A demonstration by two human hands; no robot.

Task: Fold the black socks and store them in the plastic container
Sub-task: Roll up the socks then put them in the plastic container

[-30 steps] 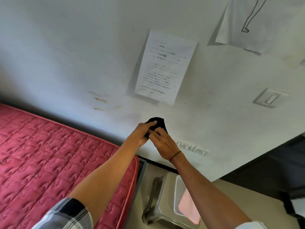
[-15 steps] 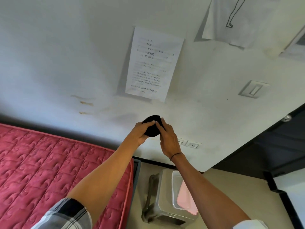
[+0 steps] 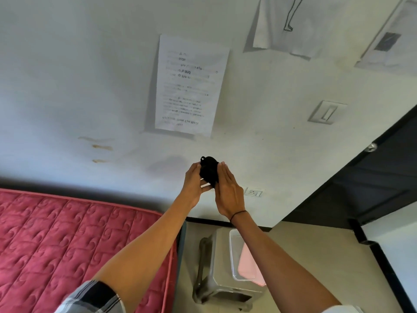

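A bundled pair of black socks (image 3: 209, 170) is held up in front of the white wall, pressed between both palms. My left hand (image 3: 193, 185) grips its left side. My right hand (image 3: 228, 190) lies flat against its right side, fingers straight and together. The clear plastic container (image 3: 234, 256) sits below my right forearm on a grey stool (image 3: 216, 274); something pink lies inside it, and my arm hides part of its rim.
A red quilted mattress (image 3: 74, 240) fills the lower left. A printed sheet (image 3: 189, 86) and other papers hang on the wall, with a light switch (image 3: 327, 112) and a socket (image 3: 253, 192). A dark door (image 3: 370, 177) stands at the right.
Both hands have shifted from pinching and tucking the socks to pressing the bundle between the palms. The right fingers have straightened. The view has panned slightly.
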